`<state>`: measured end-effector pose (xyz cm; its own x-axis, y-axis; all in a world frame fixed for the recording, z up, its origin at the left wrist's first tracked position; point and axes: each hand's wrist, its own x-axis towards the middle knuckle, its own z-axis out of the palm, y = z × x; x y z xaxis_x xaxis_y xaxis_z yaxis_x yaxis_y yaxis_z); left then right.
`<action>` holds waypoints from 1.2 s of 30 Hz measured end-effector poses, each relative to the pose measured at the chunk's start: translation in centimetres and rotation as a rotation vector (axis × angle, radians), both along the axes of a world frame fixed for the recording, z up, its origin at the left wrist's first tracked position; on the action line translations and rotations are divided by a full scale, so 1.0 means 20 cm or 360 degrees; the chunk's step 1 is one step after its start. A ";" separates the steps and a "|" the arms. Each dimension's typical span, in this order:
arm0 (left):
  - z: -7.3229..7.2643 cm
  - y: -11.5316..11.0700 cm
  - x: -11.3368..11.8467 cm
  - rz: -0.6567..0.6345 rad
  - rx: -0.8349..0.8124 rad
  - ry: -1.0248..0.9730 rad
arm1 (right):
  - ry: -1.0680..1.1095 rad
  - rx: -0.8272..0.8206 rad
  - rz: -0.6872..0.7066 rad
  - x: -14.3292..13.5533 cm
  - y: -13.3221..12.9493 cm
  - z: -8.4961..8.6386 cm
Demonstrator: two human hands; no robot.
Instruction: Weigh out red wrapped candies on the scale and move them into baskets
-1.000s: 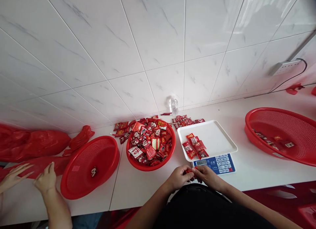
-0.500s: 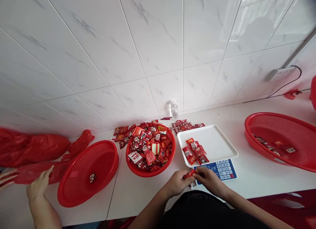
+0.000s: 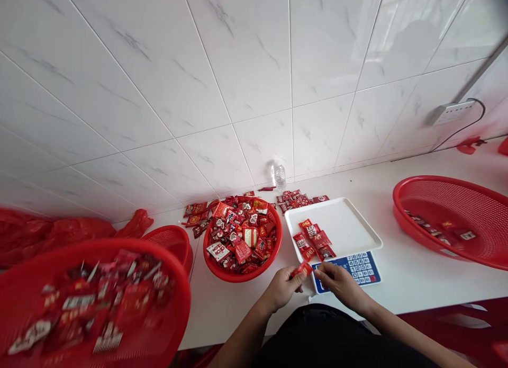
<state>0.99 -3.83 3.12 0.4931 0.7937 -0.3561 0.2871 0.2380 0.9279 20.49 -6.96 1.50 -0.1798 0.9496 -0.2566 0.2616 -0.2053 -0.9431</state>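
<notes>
My left hand is closed on a small red snack packet, pinching it between thumb and fingers. At the packet's right end, my right hand has thumb and fingertips pressed together on its edge. Both hands are just in front of a weighing scale with a blue keypad. On the scale's white tray lie several red packets, grouped at the left side. Left of my hands, a round red basket is heaped with similar packets.
A large red basket of packets, blurred, covers the lower left, before another red basket. More packets and a clear plastic bottle lie by the wall. At right stands a wide red basket; a power strip is on the wall.
A full red basket has come in at the lower left, and the other person's hands there are out of sight. My hands have drawn slightly apart, showing more of the packet.
</notes>
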 end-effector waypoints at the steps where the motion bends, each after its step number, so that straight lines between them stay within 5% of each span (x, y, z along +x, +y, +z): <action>1: -0.01 0.01 -0.02 0.0088 -0.0006 -0.0005 | -0.0005 -0.0011 -0.0016 0.01 0.00 -0.01; 6: -0.05 0.08 -0.12 0.0466 -0.0061 -0.0023 | -0.0023 -0.0068 -0.0055 0.05 -0.02 -0.07; 15: -0.06 0.16 -0.16 0.0825 -0.0242 -0.0119 | -0.0029 -0.0061 -0.0018 0.04 -0.03 -0.07; 36: -0.10 0.15 -0.26 0.0929 -0.0361 -0.0131 | 0.0014 -0.0086 0.0079 0.01 -0.05 -0.08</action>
